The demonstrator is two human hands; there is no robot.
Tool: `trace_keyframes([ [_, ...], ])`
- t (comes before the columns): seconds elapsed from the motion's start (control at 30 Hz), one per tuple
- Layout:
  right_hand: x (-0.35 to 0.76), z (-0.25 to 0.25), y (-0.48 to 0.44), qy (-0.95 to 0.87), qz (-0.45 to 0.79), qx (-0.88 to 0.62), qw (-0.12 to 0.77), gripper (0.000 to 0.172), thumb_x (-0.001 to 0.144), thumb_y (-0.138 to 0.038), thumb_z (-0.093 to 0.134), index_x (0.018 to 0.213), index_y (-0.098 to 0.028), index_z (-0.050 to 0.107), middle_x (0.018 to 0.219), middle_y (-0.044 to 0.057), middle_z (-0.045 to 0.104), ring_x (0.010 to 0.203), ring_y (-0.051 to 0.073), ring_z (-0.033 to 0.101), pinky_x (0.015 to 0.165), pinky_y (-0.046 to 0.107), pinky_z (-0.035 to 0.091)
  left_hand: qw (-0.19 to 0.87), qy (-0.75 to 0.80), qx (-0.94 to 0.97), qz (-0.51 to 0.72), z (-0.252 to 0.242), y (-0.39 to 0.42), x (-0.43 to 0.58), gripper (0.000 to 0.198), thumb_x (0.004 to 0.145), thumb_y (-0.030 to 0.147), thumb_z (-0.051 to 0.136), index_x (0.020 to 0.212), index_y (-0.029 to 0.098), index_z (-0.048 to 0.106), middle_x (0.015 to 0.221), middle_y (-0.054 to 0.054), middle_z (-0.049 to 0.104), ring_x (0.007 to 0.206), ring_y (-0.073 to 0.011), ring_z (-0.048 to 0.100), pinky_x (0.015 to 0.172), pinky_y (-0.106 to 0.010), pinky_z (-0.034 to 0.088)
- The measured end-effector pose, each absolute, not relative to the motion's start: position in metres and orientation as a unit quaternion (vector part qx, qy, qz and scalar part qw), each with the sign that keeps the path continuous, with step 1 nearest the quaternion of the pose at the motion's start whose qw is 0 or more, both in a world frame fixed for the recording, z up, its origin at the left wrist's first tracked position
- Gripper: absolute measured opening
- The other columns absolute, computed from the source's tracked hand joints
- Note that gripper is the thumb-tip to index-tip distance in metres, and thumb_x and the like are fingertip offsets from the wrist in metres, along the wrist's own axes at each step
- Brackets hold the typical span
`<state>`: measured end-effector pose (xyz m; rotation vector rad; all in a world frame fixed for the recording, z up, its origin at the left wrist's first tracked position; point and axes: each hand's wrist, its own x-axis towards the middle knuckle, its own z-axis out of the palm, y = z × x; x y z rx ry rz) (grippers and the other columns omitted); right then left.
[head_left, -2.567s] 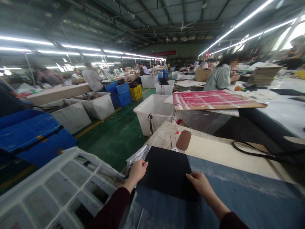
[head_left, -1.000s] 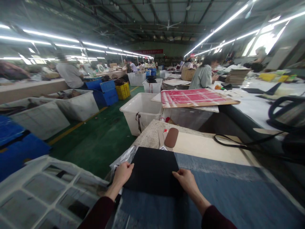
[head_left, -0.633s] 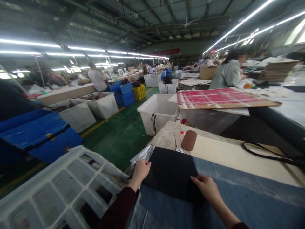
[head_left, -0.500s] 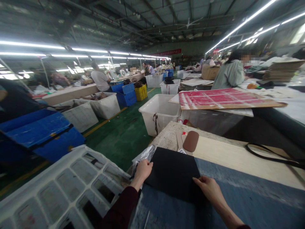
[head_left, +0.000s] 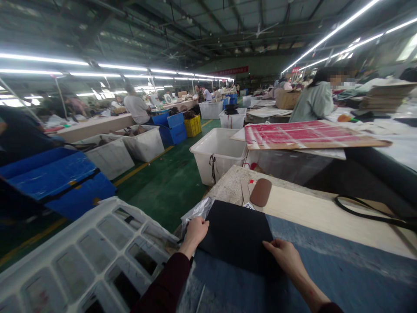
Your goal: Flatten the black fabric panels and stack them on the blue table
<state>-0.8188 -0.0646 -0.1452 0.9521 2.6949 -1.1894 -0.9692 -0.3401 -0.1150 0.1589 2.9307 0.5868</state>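
A flat black rectangular sheet (head_left: 236,237) lies on the worn blue-grey work surface (head_left: 332,269). My left hand (head_left: 196,232) pinches its left edge, thumb and fingers together. At the opposite edge, my right hand (head_left: 283,254) has its fingertips closed on the sheet, with the palm low over the surface. The sheet's material is too dark to make out. Just beyond its far edge sits a brown rounded piece (head_left: 261,192), resting on paler card. Crumpled clear plastic (head_left: 198,211) shows behind my left hand.
A white compartmented tray (head_left: 100,230) stands at lower left. Beyond the table is a white bin (head_left: 218,152), beside a red-topped board (head_left: 302,135). A black strap (head_left: 368,211) lies on the right. Blue crates (head_left: 58,178) line the green aisle. A person in grey-green (head_left: 311,102) works at right.
Almost nothing differs. Both hands keep their hold on the black sheet, with only a very slight shift of the right hand and forearm.
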Motion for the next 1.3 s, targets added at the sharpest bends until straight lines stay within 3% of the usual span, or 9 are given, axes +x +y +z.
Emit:
trace_keyframes([
  [0.13,-0.817,-0.135,-0.069,0.861,-0.402,0.312,-0.009,0.030,0.074,-0.046,0.061,0.060,-0.019,0.064,0.055,0.004,0.064,0.055,0.020,0.061,0.047,0.027,0.038,0.037,0.985,0.067,0.152,-0.108,-0.337,-0.962,0.021,0.085,0.035,0.056,0.084,0.017,0.065,0.077,-0.007,0.069,0.074,-0.0208,0.065,0.066,-0.029,0.043],
  [0.3,-0.813,-0.131,-0.074,0.853,-0.405,0.329,-0.008,0.027,0.074,-0.042,0.064,0.063,-0.018,0.065,0.053,0.002,0.061,0.050,0.016,0.058,0.042,0.023,0.037,-0.050,0.977,0.192,0.083,-0.102,-0.328,-0.943,0.024,0.089,0.020,0.046,0.110,0.022,0.057,0.114,-0.011,0.059,0.106,-0.0259,0.056,0.087,-0.038,0.042],
  [0.43,-0.815,-0.140,-0.074,0.842,-0.410,0.350,0.012,0.026,0.074,-0.042,0.065,0.069,-0.017,0.066,0.054,0.001,0.060,0.045,0.014,0.056,0.040,0.022,0.037,-0.035,0.948,0.310,0.062,-0.114,-0.320,-0.937,0.029,0.086,0.006,0.038,0.098,0.019,0.061,0.103,-0.011,0.059,0.103,-0.0238,0.054,0.089,-0.036,0.040],
  [0.67,-0.770,-0.107,-0.080,0.853,-0.396,0.337,-0.048,0.030,0.080,-0.044,0.063,0.090,-0.016,0.061,0.072,0.003,0.065,0.056,0.013,0.059,0.050,0.022,0.042,-0.037,0.940,0.336,0.050,-0.135,-0.321,-0.931,0.026,0.090,0.019,0.038,0.104,0.010,0.058,0.107,-0.017,0.056,0.105,-0.0292,0.050,0.090,-0.040,0.039],
  [0.77,-0.697,-0.083,-0.116,0.914,-0.331,0.223,-0.076,0.020,0.082,-0.039,0.062,0.082,-0.019,0.057,0.069,0.000,0.061,0.060,0.013,0.056,0.056,0.024,0.040,-0.037,0.937,0.343,0.053,-0.132,-0.323,-0.935,0.023,0.088,0.019,0.043,0.101,0.011,0.060,0.105,-0.015,0.058,0.102,-0.0278,0.054,0.087,-0.038,0.041],
  [0.9,-0.592,-0.094,-0.188,0.947,-0.297,0.107,0.057,0.008,0.081,-0.022,0.061,0.080,-0.021,0.053,0.078,0.001,0.058,0.065,0.015,0.054,0.056,0.025,0.041,-0.043,0.935,0.331,0.119,-0.114,-0.326,-0.932,0.021,0.086,0.022,0.051,0.102,0.015,0.062,0.107,-0.010,0.060,0.096,-0.0236,0.058,0.084,-0.034,0.045],
  [1.0,-0.552,-0.124,-0.224,0.971,-0.211,0.099,0.048,0.011,0.079,-0.014,0.060,0.084,-0.021,0.053,0.087,0.005,0.057,0.079,0.021,0.055,0.061,0.029,0.043,-0.066,0.917,0.331,0.212,-0.098,-0.328,-0.907,0.020,0.087,0.024,0.051,0.103,0.017,0.061,0.107,-0.007,0.061,0.090,-0.0191,0.060,0.083,-0.032,0.047],
  [1.1,-0.544,-0.144,-0.233,0.981,-0.165,0.101,0.025,0.012,0.081,-0.008,0.051,0.079,-0.020,0.052,0.080,0.005,0.055,0.076,0.021,0.052,0.061,0.030,0.041,-0.032,0.888,0.343,0.303,-0.086,-0.334,-0.862,0.018,0.090,0.026,0.050,0.101,0.018,0.061,0.099,-0.005,0.063,0.079,-0.0138,0.060,0.076,-0.027,0.048],
  [1.3,-0.555,-0.134,-0.214,0.957,-0.251,0.146,0.032,0.014,0.077,-0.010,0.048,0.069,-0.020,0.051,0.072,0.003,0.055,0.068,0.017,0.053,0.057,0.025,0.035,0.127,0.858,0.308,0.391,-0.087,-0.357,-0.756,0.016,0.090,0.025,0.050,0.094,0.021,0.064,0.092,-0.002,0.065,0.078,-0.0121,0.060,0.069,-0.023,0.047],
])
